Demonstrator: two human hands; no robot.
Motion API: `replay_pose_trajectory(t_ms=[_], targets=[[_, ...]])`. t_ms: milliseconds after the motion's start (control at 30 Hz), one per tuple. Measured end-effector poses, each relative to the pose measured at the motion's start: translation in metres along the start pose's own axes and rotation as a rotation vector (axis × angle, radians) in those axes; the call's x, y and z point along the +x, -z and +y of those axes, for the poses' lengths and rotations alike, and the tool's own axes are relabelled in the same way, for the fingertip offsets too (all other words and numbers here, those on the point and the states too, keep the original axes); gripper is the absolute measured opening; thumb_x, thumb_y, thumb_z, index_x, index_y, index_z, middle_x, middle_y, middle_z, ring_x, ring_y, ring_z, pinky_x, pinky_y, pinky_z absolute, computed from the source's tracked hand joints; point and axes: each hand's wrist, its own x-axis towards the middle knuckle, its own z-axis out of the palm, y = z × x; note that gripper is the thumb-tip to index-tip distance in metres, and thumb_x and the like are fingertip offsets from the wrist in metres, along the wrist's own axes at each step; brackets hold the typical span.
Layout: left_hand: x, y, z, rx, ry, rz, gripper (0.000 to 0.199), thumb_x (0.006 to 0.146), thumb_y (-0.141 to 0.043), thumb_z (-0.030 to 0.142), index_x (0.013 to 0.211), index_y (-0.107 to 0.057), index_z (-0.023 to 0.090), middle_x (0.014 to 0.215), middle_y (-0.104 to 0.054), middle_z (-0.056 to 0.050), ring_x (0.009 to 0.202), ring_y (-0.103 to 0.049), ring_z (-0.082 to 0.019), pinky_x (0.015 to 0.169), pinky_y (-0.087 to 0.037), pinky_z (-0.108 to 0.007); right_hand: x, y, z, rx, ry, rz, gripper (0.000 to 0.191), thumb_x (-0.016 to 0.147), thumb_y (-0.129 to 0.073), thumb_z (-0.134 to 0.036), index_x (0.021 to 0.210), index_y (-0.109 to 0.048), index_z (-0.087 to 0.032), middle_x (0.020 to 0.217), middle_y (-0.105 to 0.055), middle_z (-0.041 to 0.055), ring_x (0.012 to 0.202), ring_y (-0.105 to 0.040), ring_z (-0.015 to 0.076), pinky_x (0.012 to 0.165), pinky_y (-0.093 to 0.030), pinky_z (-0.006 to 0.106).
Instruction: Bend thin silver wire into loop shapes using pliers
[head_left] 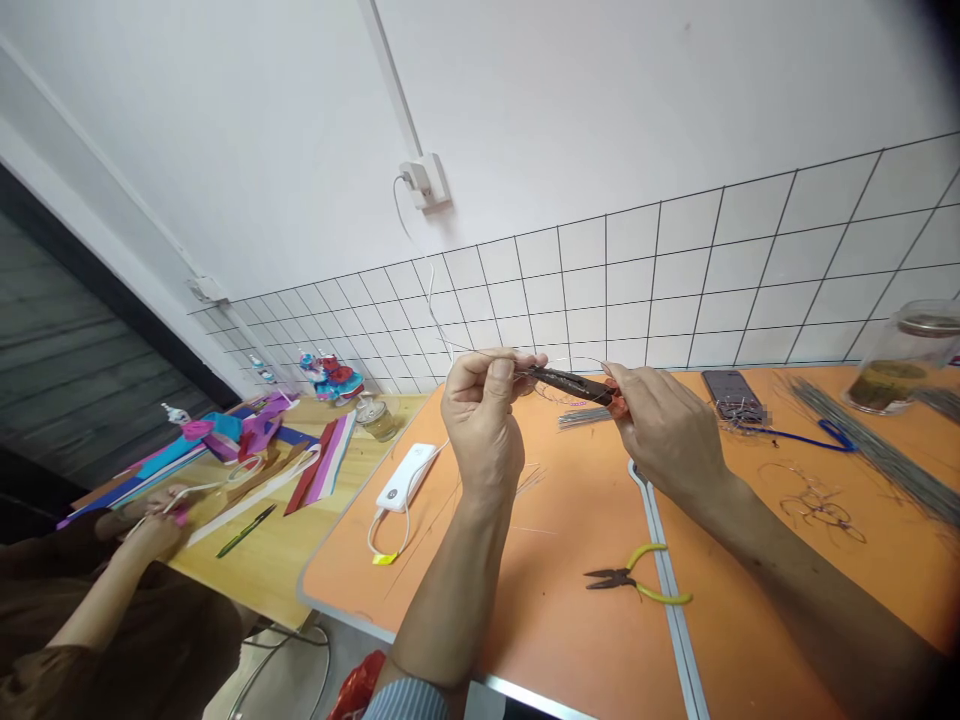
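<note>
A blue-and-white striped cuff [405, 702] is nearest, on the left forearm. Farther on, yellow-handled pliers [613, 578] lie on the orange counter [570, 640]. Above it, fingers of the left hand [484, 415] pinch a thin metal wire [466, 349], probably light, springy, easily kinked, best held near the plier tips; those of the right hand [671, 425] grip dark, red-handled pliers [574, 384], likely stiff, heavier, steadiest by the handles. Counted: two pliers, one white power bank [405, 478] left, one dark phone [729, 388] far right.

pliers [571, 384]: 2 | tables [570, 640]: 2 | sockets [433, 182]: 2 | green pen [246, 531]: 1 | power bank [407, 477]: 1
</note>
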Motion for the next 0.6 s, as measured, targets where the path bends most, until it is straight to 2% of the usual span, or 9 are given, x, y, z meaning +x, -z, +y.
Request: replay_pose_trajectory(t_ms=[200, 400, 600], targets=[[0.0007, 0.0013, -0.0005, 0.022, 0.008, 0.004, 0.018, 0.095, -0.084, 0.034, 0.092, -0.073, 0.019, 0.089, -0.080, -0.001, 0.089, -0.084, -0.018, 0.081, -0.067, -0.029, -0.0004, 0.0000, -0.0002, 0.012, -0.005, -0.008, 0.032, 0.106, -0.055, -0.009, 0.134, -0.068, -0.011, 0.090, -0.072, 0.0046, 0.085, -0.064, 0.0227, 0.073, -0.044, 0.035], [0.0001, 0.0018, -0.0016, 0.025, 0.017, 0.000, 0.018, 0.096, -0.083, 0.035, 0.093, -0.073, 0.020, 0.090, -0.080, -0.001, 0.090, -0.083, -0.018, 0.083, -0.067, -0.030, -0.0039, -0.0041, 0.0016, 0.054, -0.015, -0.027, 0.030, 0.107, -0.054, -0.010, 0.134, -0.066, -0.014, 0.098, -0.077, 0.0065, 0.089, -0.068, 0.0224, 0.074, -0.045, 0.036], [0.0001, 0.0015, -0.0008, 0.054, 0.017, 0.009, 0.022, 0.095, -0.084, 0.038, 0.093, -0.072, 0.020, 0.089, -0.079, -0.002, 0.090, -0.083, -0.018, 0.084, -0.067, -0.032, -0.0050, -0.0049, 0.0006, 0.072, -0.042, -0.049, 0.029, 0.108, -0.051, -0.011, 0.132, -0.067, -0.016, 0.092, -0.074, 0.0056, 0.085, -0.065, 0.0227, 0.069, -0.040, 0.036]])
